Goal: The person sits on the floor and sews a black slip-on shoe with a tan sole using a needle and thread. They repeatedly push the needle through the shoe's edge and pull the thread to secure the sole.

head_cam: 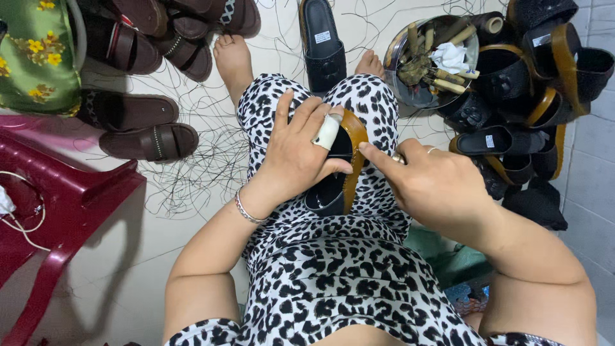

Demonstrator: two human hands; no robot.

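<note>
A black sandal with a tan edge (351, 138) rests on my lap, over a black-and-white spotted dress. My left hand (300, 154) lies over the sandal and grips it; its index finger wears a white wrap. My right hand (430, 182) is beside the sandal on the right, index finger stretched toward the tan edge, fingers pinched as if on something small that I cannot make out. A bracelet circles my left wrist, and a ring sits on my right hand.
A round metal tray (400, 77) with spools and a white cloth stands ahead right. Black and tan sandals (538, 96) pile at the right, brown ones (147, 141) at the left. A dark red plastic stool (57, 205) is at left. Loose black threads (205, 166) cover the floor.
</note>
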